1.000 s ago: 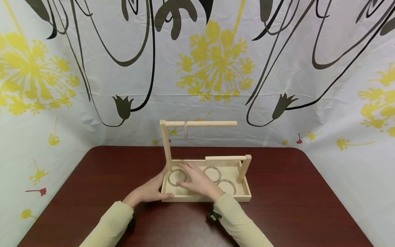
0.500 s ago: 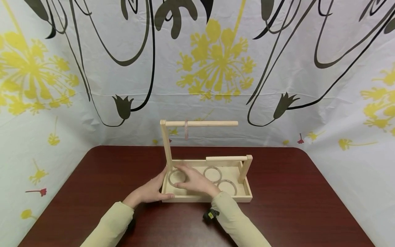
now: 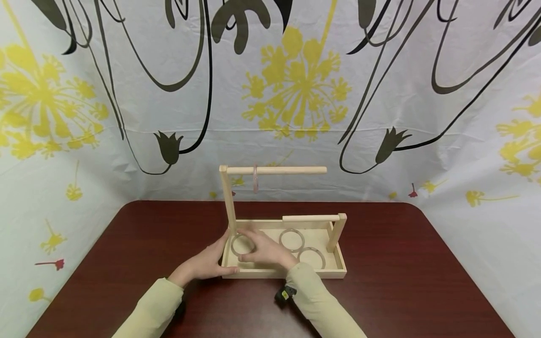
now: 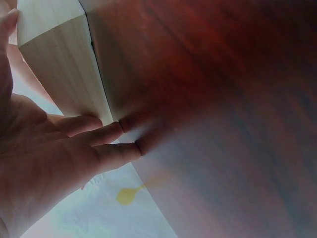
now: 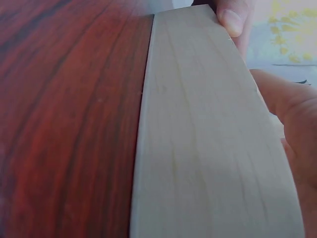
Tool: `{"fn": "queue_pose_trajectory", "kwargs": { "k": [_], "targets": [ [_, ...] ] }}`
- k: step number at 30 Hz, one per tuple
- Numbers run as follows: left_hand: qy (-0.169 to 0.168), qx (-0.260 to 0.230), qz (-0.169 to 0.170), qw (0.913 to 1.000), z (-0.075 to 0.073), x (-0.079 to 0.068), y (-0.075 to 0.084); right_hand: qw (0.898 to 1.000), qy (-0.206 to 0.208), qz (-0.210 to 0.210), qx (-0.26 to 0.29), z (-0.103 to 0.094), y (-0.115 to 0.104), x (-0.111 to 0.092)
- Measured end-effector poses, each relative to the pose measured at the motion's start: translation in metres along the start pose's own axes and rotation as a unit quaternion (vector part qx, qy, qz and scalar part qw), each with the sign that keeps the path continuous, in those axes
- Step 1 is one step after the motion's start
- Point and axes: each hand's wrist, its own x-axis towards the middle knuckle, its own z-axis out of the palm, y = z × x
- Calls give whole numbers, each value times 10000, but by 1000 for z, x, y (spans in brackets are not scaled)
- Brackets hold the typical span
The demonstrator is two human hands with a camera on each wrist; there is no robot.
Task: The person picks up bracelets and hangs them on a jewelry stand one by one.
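Note:
In the head view a shallow wooden tray [image 3: 274,273] carries a tall left post with a long rod [image 3: 291,170] and a short right post with a low rod [image 3: 310,218]. My left hand [image 3: 207,260] holds the tray's left end, thumb by the front wall, fingers along the end wall [image 4: 64,69]. Over the tray, my right hand [image 3: 266,249] spans a clear ring [image 3: 231,245], fingers at its far edge and thumb at its near edge. The ring lies flat; fingertip contact is hard to see. A pinkish ring [image 3: 255,179] hangs from the long rod.
Two more clear rings, one farther back [image 3: 303,240] and one nearer the front [image 3: 323,259], lie in the tray right of my right hand. The tray stands on a dark red-brown table [image 3: 380,281]. Behind it hangs a patterned cloth [image 3: 270,108].
My right hand has shifted left and slightly nearer, its fingers and thumb coming to the leftmost ring's edges. The left hand, tray and rings stay in place.

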Motion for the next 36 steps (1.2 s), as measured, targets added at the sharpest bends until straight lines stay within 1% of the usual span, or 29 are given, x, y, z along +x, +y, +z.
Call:
{"fn": "queue_pose_trajectory", "kwargs": {
  "k": [6, 11, 14, 23, 26, 31, 36],
  "targets": [
    [26, -2, 29, 10000, 1, 0, 0, 9996, -96, 251, -73, 1, 1, 2],
    [14, 39, -35, 10000, 0, 0, 2, 9986, -304, 320, -292, 0, -1, 5],
    [7, 45, -96, 9999, -1, 0, 2, 9977, -353, 337, -476, 0, -1, 7],
    [-31, 28, -382, 9993, 1, -2, 3, 9944, -310, 501, -878, 3, -1, 11],
    [-12, 63, -403, 9992, 1, -2, 3, 9933, -315, 536, -973, 4, -2, 11],
    [22, 93, -402, 9991, 1, -1, 2, 9928, -140, 523, -1070, 5, -1, 12],
    [50, 84, -319, 9994, 1, -1, 1, 9933, 27, 534, -1028, 5, 0, 13]
  ]
}}
